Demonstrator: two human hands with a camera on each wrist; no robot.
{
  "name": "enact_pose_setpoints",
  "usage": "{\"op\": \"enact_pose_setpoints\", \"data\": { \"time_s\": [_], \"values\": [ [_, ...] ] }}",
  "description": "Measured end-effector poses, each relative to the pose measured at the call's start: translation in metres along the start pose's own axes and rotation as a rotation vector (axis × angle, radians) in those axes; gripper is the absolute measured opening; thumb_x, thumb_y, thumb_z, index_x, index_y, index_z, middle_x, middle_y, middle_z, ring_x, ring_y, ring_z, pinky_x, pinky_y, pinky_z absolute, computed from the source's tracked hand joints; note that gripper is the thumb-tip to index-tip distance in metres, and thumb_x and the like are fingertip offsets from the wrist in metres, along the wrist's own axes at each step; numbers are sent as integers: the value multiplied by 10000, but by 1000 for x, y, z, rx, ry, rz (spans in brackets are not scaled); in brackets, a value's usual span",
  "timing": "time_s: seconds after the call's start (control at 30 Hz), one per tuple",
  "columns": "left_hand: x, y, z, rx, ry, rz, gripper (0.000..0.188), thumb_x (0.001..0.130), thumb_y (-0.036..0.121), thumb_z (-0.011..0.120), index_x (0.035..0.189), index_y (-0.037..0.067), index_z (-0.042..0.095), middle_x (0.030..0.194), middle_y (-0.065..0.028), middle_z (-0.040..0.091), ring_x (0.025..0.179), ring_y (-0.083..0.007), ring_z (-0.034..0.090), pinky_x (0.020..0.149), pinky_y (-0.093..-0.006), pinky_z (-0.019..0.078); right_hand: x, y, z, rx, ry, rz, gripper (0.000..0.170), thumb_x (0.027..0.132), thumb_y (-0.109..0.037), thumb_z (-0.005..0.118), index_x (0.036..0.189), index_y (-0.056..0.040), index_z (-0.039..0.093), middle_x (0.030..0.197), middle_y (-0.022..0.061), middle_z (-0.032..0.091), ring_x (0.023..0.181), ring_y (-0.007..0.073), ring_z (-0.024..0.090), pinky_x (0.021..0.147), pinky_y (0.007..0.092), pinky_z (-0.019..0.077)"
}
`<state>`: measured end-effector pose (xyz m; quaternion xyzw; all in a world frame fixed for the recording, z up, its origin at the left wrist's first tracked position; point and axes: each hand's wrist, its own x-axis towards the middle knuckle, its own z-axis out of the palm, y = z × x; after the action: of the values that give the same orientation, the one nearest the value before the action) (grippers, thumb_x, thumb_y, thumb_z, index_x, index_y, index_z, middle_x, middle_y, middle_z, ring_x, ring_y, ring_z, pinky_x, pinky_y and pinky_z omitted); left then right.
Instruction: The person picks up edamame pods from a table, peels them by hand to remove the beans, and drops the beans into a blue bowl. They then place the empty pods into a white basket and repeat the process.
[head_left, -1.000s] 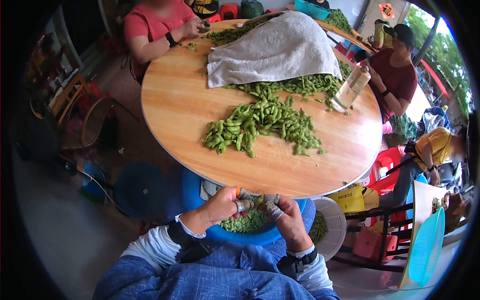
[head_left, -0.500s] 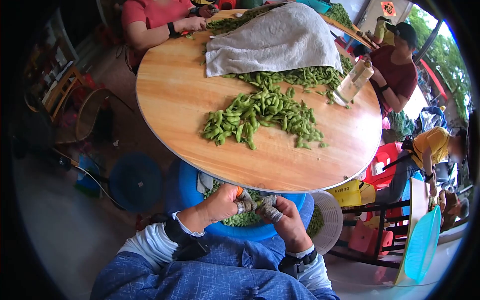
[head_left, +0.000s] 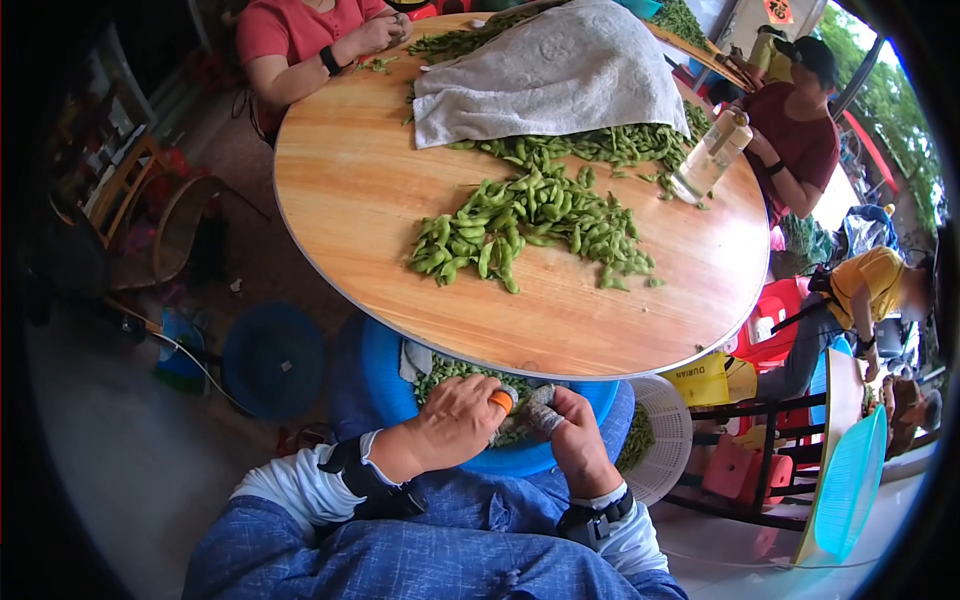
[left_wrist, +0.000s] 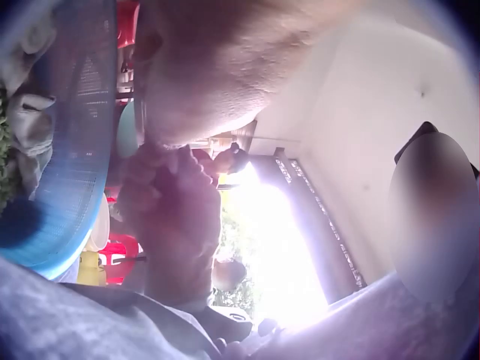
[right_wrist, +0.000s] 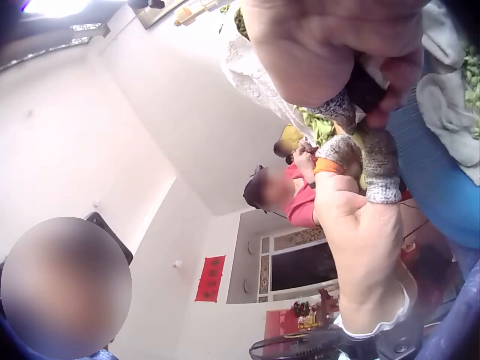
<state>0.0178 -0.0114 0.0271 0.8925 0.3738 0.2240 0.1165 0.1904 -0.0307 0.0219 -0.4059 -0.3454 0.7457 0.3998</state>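
Note:
Over the blue basin point(head_left: 378, 378), my left hand point(head_left: 455, 420) is turned back up, its fingers curled downward and an orange band on one finger. Grey finger covers show on both hands. In the right wrist view, a narrow green bean pod point(right_wrist: 363, 181) shows between the covered thumb and finger of the left hand. Close to its right in the head view is my right hand point(head_left: 580, 440), fingers curled, fingertips near the left ones; I cannot tell whether it holds anything. Shelled green beans point(head_left: 450, 372) lie in the basin below, with a cloth point(head_left: 415, 358) at its side.
A round wooden table point(head_left: 350, 240) bears a heap of pods point(head_left: 530, 225), a grey towel point(head_left: 550, 80) over more pods, and a clear bottle point(head_left: 712, 160). A white basket point(head_left: 675, 440) with green pods stands right of the basin. Other people sit around the table.
The left hand has turned from holding a green pod beside the right fingertips to back up, fingers down over the basin. The right hand stays nearly in place.

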Motion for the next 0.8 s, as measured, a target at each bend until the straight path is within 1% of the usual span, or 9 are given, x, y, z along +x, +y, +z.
{"op": "enact_pose_setpoints", "data": {
  "time_s": [0.07, 0.17, 0.2, 0.3, 0.4, 0.5, 0.53, 0.63, 0.8],
  "values": [
    [-2, -4, 7, 8, 48, 65, 138, 632, 63, 529, 751, 2, 497, 746, -129, 524, 701, -286, 542, 601, -371, 450, -2, -1, -2, -7, -10, -57, 200, 805, -80, 541, 982, 13, 533, 912, 28, 585, 824, 88, 531, 753, 230, 421],
    [-5, -9, 9, -230, -13, 29, 190, 621, 58, 529, 798, -9, 508, 727, -143, 535, 703, -304, 541, 605, -382, 448, -2, 13, -7, -9, -66, -149, 216, 806, -103, 553, 991, 8, 533, 926, 27, 584, 839, 94, 530, 766, 238, 419],
    [-6, -11, 13, -365, -72, -45, 202, 683, 74, 535, 864, -15, 524, 754, -163, 562, 718, -314, 550, 614, -343, 447, -1, 18, -8, 13, -73, -165, 223, 805, -110, 556, 994, 7, 533, 929, 27, 583, 840, 95, 529, 767, 239, 418],
    [-5, -9, 17, -824, -48, -240, 194, 753, 94, 516, 918, -7, 526, 802, -167, 576, 729, -312, 558, 639, -311, 439, 4, 30, -11, 52, -96, -223, 238, 805, -130, 564, 998, 6, 532, 934, 24, 581, 840, 94, 524, 768, 240, 414],
    [-9, -12, 23, -1232, -181, -552, 196, 803, 149, 509, 935, 6, 531, 849, -156, 583, 746, -301, 563, 664, -288, 431, 4, 34, -13, 6, -112, -281, 241, 808, -140, 564, 993, 10, 531, 925, 17, 576, 832, 85, 517, 761, 236, 410],
    [-7, -21, 26, -992, -191, -352, 166, 784, 156, 543, 880, 21, 557, 793, -129, 579, 741, -286, 558, 665, -287, 433, 3, 30, -16, -91, -97, -261, 216, 807, -126, 559, 969, 15, 529, 896, 13, 569, 812, 77, 504, 739, 228, 409],
    [-5, -21, 24, -682, -7, -187, 179, 744, 188, 609, 751, 19, 550, 703, -64, 529, 694, -193, 537, 595, -293, 416, 2, 25, -15, -126, -71, -234, 193, 804, -105, 554, 952, 17, 529, 879, 12, 564, 799, 73, 496, 725, 223, 409],
    [1, -15, 7, -199, 50, -4, 201, 679, 200, 653, 684, 26, 553, 674, -79, 504, 652, -233, 530, 563, -328, 414, 1, 24, -15, -252, 5, -188, 118, 788, -39, 534, 889, 22, 528, 812, 5, 546, 755, 65, 472, 670, 212, 406],
    [3, -13, 0, -242, -3, -62, 191, 646, 206, 665, 664, 43, 566, 661, -80, 490, 615, -264, 526, 515, -339, 410, 1, 16, -8, -506, 69, -210, 49, 765, 16, 513, 810, 29, 527, 732, -10, 522, 705, 54, 444, 606, 212, 398]
  ]
}}
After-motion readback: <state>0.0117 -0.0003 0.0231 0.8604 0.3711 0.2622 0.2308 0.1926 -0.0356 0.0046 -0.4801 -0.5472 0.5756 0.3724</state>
